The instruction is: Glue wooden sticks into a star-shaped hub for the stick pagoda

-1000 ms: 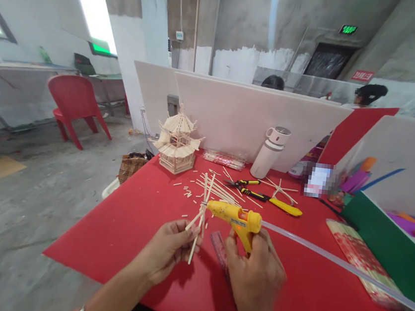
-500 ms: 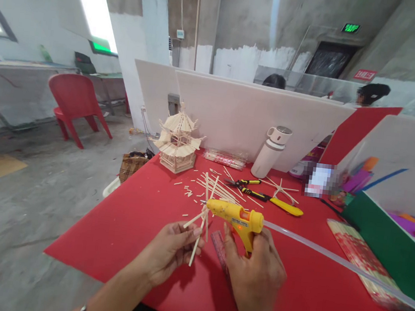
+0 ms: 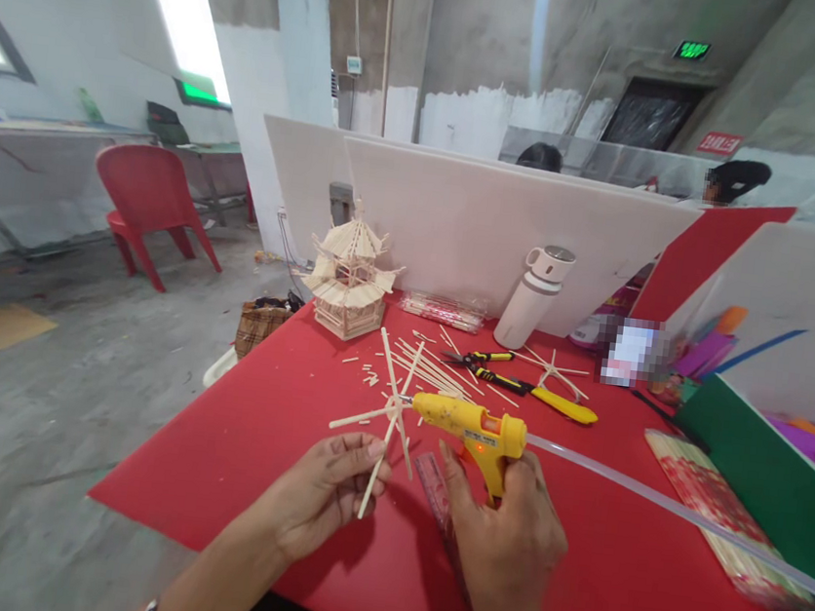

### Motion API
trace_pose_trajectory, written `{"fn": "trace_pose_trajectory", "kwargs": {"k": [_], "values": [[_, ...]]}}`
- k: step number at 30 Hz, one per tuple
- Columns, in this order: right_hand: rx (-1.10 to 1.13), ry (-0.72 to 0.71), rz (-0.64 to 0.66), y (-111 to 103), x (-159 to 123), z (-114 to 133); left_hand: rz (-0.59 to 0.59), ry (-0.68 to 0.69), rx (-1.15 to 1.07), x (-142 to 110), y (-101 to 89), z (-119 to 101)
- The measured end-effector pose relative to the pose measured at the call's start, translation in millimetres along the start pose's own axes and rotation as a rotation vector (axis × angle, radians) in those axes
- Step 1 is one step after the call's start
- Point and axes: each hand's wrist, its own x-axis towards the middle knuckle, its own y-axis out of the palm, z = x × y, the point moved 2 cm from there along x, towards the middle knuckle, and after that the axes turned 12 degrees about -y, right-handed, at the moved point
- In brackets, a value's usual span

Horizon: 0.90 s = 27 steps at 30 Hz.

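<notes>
My left hand [image 3: 327, 493] pinches one arm of a star-shaped frame of thin wooden sticks [image 3: 384, 440], holding it above the table. Several sticks spread out from its joined centre. My right hand [image 3: 506, 533] grips a yellow hot glue gun [image 3: 467, 425] by its handle, with a small orange light on. The nozzle points left and is at the frame's centre; whether it touches cannot be told. A long clear glue stick [image 3: 622, 487] runs out of the gun's back. Beneath my right hand lies a pinkish ruler-like strip [image 3: 432, 483], partly hidden.
Loose sticks [image 3: 437, 368] and cut bits lie behind the frame, beside yellow-black pliers [image 3: 516, 387]. A stick pavilion model [image 3: 350, 279], a white bottle [image 3: 532, 298] and another stick star [image 3: 551, 369] stand or lie farther back. Packed sticks [image 3: 715, 507] and a green box [image 3: 763, 474] are at right.
The stick frame has turned in my left hand, so its arms now fan out more openly toward me. The glue gun has shifted slightly right, its nozzle still at the centre.
</notes>
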Motion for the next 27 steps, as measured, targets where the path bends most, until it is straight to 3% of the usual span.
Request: {"fn": "trace_pose_trajectory", "kwargs": {"k": [5, 14, 22, 27], "values": [[-0.002, 0.006, 0.016, 1, -1, -1, -0.018, -0.066, -0.113, -1, -1.2, 0], [0.015, 0.090, 0.104, 1, -6, -3, -0.036, 0.001, -0.062, -3, -5.5, -8], [0.168, 0.363, 0.283, 5, -10, -11, -0.002, 0.004, -0.113, -9, -10.8, -14], [0.279, 0.570, 0.420, 9, -14, -26, -0.082, 0.070, -0.036, -9, -17.9, -19]]}}
